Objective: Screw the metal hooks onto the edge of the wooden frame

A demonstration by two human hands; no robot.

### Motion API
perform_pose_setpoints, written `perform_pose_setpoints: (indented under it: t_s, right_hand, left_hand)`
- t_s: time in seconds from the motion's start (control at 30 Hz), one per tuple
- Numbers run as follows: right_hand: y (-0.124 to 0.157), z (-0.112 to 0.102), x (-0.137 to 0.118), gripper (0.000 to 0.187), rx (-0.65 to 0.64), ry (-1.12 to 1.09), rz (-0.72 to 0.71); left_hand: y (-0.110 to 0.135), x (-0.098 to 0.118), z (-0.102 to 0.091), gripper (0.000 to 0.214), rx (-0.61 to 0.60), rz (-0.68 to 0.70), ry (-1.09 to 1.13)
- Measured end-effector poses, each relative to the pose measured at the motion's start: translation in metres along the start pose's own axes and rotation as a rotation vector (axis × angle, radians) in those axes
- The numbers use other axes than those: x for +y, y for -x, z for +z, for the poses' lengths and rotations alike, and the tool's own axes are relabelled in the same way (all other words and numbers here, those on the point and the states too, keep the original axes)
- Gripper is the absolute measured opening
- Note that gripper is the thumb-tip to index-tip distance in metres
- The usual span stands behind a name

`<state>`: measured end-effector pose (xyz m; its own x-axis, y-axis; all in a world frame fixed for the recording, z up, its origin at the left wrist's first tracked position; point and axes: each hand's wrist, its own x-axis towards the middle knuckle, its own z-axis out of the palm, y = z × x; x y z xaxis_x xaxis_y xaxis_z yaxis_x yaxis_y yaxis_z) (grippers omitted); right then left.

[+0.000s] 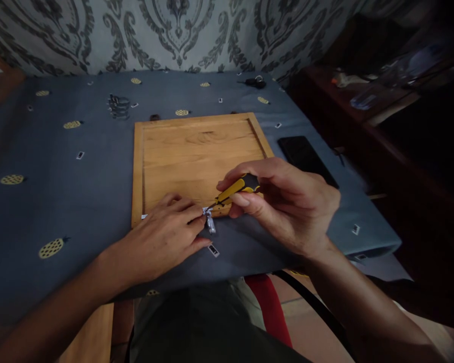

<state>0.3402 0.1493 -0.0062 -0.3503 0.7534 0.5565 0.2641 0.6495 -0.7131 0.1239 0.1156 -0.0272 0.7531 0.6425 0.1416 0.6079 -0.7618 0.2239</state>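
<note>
A wooden cabinet door (196, 151) with a raised frame lies flat on the cloth-covered table. At its near edge sits a small silver hinge (211, 222), its arm sticking out past the wood. My left hand (170, 237) rests over that edge, fingertips pressed on the hinge and the door, thumb apart near the cloth. In my right hand (287, 201) is a short yellow-and-black screwdriver (234, 190), pinched between thumb and fingers. Its shaft slants down to the left, with the tip at the hinge. The tip's exact seat is too small to make out.
Several metal hinge pieces (118, 107) lie at the back left of the blue pineapple-print tablecloth (98, 191). A black phone (306, 159) is right of the door. Keys (255, 81) lie at the back right. Beyond the table's right side stands dark furniture (348, 116).
</note>
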Motion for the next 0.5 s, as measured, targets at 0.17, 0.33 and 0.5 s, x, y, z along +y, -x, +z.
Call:
perform_pose_setpoints:
  t_s: [0.17, 0.33, 0.5]
  right_hand:
    - [0.0, 0.001, 0.002, 0.013, -0.007, -0.025, -0.01]
    - [0.002, 0.001, -0.006, 0.018, 0.192, -0.132, -0.018]
    - [0.009, -0.002, -0.011, 0.014, 0.325, -0.123, 0.045]
  left_hand:
    - [-0.001, 0.001, -0.001, 0.027, -0.002, -0.007, 0.018]
    - [-0.001, 0.001, -0.002, 0.025, -0.018, -0.019, 0.028]
    - [-0.001, 0.001, -0.003, 0.024, -0.034, -0.021, 0.037]
